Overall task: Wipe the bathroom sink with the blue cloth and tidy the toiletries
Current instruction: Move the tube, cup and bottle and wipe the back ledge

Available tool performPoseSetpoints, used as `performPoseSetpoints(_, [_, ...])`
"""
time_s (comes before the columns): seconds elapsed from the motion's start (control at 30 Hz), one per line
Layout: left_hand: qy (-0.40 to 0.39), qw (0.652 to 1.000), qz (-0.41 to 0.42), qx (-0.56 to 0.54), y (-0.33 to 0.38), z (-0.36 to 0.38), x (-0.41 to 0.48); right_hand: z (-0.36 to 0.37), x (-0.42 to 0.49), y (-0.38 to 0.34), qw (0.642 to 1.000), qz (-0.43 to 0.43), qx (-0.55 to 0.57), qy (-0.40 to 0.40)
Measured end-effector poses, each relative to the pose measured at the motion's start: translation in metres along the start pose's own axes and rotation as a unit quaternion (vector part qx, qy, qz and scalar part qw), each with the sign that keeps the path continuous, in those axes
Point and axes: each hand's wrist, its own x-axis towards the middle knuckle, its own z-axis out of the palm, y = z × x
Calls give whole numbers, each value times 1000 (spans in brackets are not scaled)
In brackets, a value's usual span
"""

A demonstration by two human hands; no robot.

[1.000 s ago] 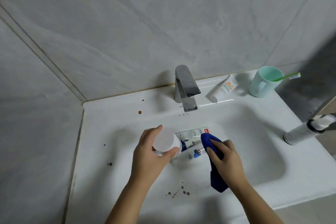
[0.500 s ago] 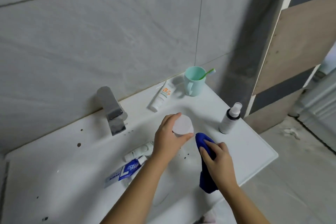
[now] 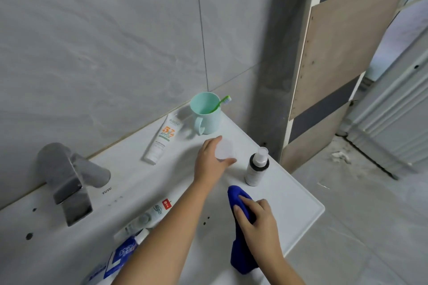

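My left hand grips a small white jar over the right rear part of the white sink, between the mint cup and the spray bottle. My right hand is closed on the blue cloth, which hangs down over the basin's right side. A green toothbrush leans in the cup. A white tube with orange print lies on the back ledge. Two more tubes, one white and one blue and white, lie in the basin, partly behind my left forearm.
A chrome faucet stands at the rear left. Dark spots dot the sink surface. Grey wall tiles rise behind. To the right, a wooden panel and a tiled floor lie beyond the sink's edge.
My left hand has carried the white jar from the basin, by the tubes, up and right toward the spray bottle. The view swung right. My right hand kept the cloth.
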Motion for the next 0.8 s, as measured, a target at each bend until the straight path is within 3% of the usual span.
performPoseSetpoints(0.37, [-30, 998, 46, 28, -9, -12, -20, -10, -10, -5, 1000, -16, -9, -10])
performPoseSetpoints(0.6, [22, 998, 50, 18, -37, -83, -148, -8, -57, -15, 998, -38, -24, -31])
performPoseSetpoints(0.8, [107, 993, -8, 48, -76, -130, -260, 25, -105, -12, 983, -93, -58, -146])
